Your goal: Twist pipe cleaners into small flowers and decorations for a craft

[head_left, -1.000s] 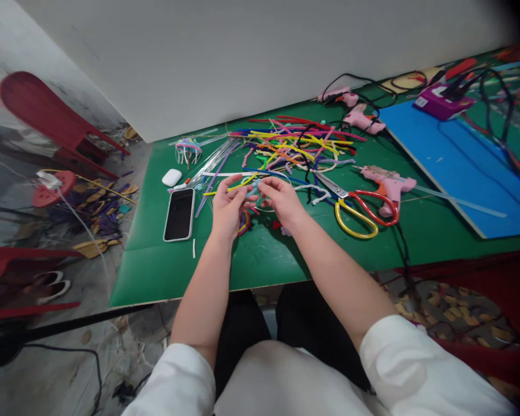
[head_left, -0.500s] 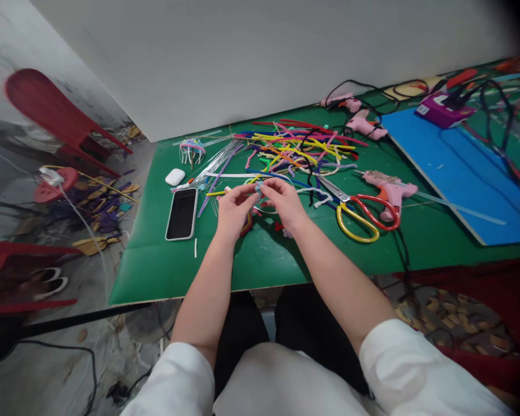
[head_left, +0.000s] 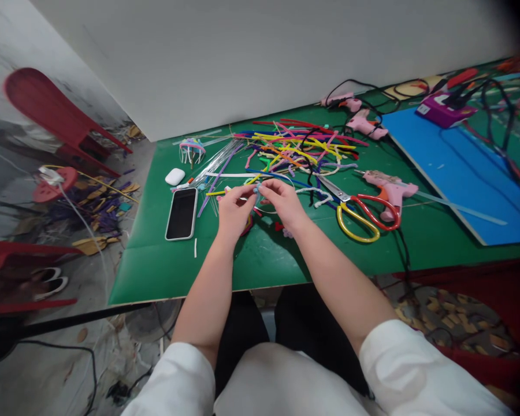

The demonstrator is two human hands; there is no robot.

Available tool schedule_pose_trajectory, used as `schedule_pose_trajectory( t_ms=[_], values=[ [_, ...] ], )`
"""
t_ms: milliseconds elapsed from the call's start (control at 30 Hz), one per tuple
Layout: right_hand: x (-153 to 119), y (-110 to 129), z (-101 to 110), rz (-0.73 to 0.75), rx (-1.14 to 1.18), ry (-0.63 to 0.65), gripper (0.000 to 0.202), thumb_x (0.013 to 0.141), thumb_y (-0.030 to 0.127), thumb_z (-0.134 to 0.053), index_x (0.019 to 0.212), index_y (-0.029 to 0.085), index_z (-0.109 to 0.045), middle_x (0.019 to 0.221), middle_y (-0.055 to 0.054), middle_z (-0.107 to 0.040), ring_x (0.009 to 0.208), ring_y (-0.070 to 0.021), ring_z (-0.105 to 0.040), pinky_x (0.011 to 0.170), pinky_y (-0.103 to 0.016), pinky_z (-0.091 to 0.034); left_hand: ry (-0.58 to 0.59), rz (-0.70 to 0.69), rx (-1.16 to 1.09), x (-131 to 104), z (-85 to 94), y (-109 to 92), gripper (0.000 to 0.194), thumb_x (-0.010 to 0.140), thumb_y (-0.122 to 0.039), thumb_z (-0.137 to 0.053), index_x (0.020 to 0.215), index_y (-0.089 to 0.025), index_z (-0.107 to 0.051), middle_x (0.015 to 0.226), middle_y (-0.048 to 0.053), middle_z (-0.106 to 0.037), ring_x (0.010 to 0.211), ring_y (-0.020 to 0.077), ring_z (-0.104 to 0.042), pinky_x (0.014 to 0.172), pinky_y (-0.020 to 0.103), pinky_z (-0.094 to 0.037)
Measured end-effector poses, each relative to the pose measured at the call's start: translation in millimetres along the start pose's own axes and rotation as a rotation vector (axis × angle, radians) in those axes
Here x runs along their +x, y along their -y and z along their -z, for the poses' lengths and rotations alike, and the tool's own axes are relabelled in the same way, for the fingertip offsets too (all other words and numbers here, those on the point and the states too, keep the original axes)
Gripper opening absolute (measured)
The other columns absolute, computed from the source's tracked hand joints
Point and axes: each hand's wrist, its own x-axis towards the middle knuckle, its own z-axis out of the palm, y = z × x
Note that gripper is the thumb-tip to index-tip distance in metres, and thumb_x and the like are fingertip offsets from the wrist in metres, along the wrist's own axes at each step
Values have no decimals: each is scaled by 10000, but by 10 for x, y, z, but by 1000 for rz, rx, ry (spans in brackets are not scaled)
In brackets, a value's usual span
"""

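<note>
Between the fingertips of both hands is a small light-blue piece [head_left: 257,189], perhaps bent pipe cleaner; its exact shape is too small to make out. My left hand [head_left: 235,208] pinches it from the left, and my right hand [head_left: 283,201] pinches it from the other side. A thin white strip [head_left: 229,175] runs behind my fingers and curves round by the right hand. Below the hands, small red and lilac pieces [head_left: 284,230] lie partly hidden. Just beyond is a heap of coloured pipe cleaners [head_left: 303,144].
Scissors [head_left: 355,211] with red and yellow handles and a pink glue gun [head_left: 390,190] lie to the right, beside a blue board [head_left: 468,173]. On the left are a phone [head_left: 182,214], a white earbud case [head_left: 175,176] and a small striped craft piece [head_left: 192,147].
Both hands stay in nearly the same place. The fingertips have shifted slightly around the light-blue piece; nothing else has visibly moved.
</note>
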Motion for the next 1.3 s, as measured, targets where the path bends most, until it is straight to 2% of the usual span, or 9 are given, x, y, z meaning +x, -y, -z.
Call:
schedule_pose_trajectory(
  t_ms=[167, 300, 467, 667, 767, 1000, 1200, 1300],
  values=[
    [19, -46, 1, 61, -60, 26, 209, 703, 382, -627, 745, 181, -591, 725, 20, -562, 690, -97, -504, 655, -238, -430, -49, -6, 108, -23, -21, -12, 118, 731, -181, -600, 836, -185, -653, 759, -2, -677, 658, 107, -617, 630, 229, -501],
    [22, -78, -2, 116, -135, 13, 201, 730, 374, -602, 758, 176, -585, 761, 11, -566, 728, -105, -505, 709, -256, -424, -91, -51, 145, -52, -38, -34, 102, 756, -178, -578, 835, -192, -640, 769, -11, -681, 677, 102, -624, 684, 233, -506],
    [20, -93, -2, 150, -176, 8, 205, 758, 388, -565, 775, 183, -566, 767, 10, -558, 748, -115, -506, 730, -263, -428, -76, -58, 99, -55, -40, -34, 111, 753, -171, -583, 848, -188, -640, 804, -1, -687, 724, 107, -641, 725, 239, -515],
    [3, -60, 4, 218, -270, -3, 159, 772, 345, -555, 770, 186, -554, 781, 0, -550, 759, -123, -513, 750, -279, -425, -58, -17, -59, -49, -47, -43, 127, 755, -271, -619, 846, -184, -637, 797, 9, -686, 739, 118, -646, 730, 255, -524],
    [-8, -49, -3, 222, -284, 1, 152, 777, 341, -549, 768, 189, -550, 777, 1, -551, 756, -124, -515, 755, -283, -427, -87, 18, -70, -40, -47, -36, 117, 753, -277, -624, 817, -180, -637, 786, 10, -684, 734, 120, -646, 733, 263, -526],
    [-7, -46, -5, 189, -252, 33, 174, 778, 361, -549, 773, 187, -560, 782, 0, -559, 767, -127, -521, 757, -283, -433, -94, 25, -84, -35, -33, 11, 165, 749, -269, -633, 896, -195, -622, 810, 6, -681, 753, 124, -656, 734, 260, -526],
    [10, -39, 13, 199, -234, 2, 186, 773, 376, -556, 762, 190, -572, 760, 6, -569, 738, -122, -521, 730, -271, -433, -51, 18, -62, -27, -35, 15, 194, 766, -269, -610, 944, -210, -660, 918, 25, -695, 844, 147, -650, 817, 311, -514],
    [31, -52, 34, 175, -193, -5, 207, 767, 397, -556, 754, 191, -571, 735, 15, -567, 704, -116, -513, 692, -263, -432, -20, 50, -80, -9, -41, 22, 175, 742, -252, -633, 903, -201, -680, 886, 25, -700, 824, 155, -651, 816, 327, -513]
  ],
)
